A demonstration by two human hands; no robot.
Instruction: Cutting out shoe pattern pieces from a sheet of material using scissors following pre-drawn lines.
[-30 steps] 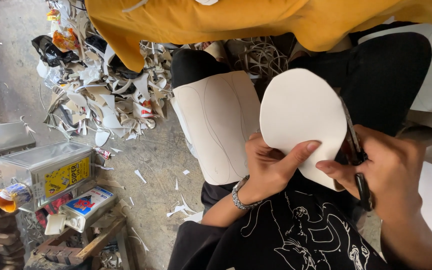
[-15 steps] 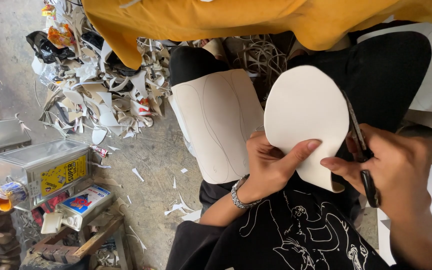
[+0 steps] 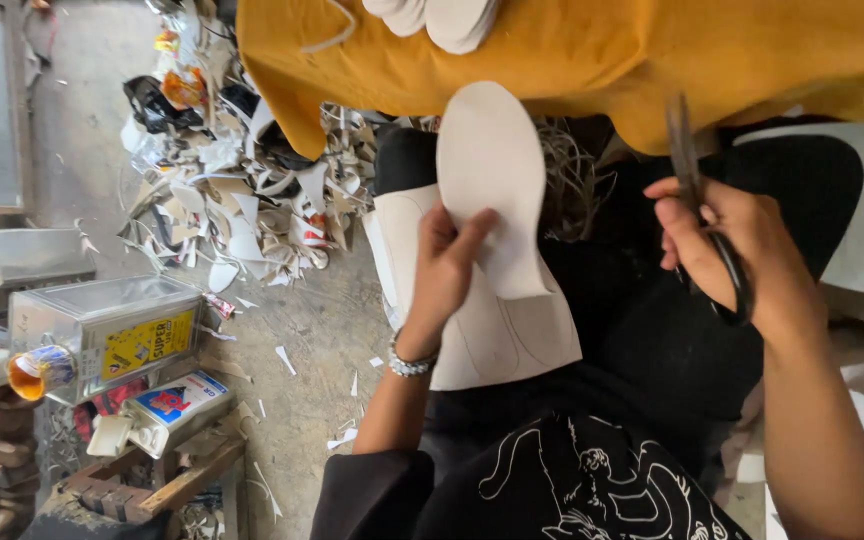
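Head view showed our left hand (image 3: 444, 272) pinching the white sole cutout (image 3: 492, 185) above our lap, over a white sheet (image 3: 512, 335). Our right hand (image 3: 717, 245) gripped scissors (image 3: 692, 190), held clear. We judged trimming paused; the next cut needed the blades brought back to the edge.

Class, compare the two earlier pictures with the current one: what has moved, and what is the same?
The right hand has drawn the scissors away from the white sole-shaped cutout; earlier the blades were at its edge, now they are clear of it. The left hand has turned the cutout so it points further up. Unchanged: the left hand grips the cutout, the right the scissors, and the white sheet lies on the lap.
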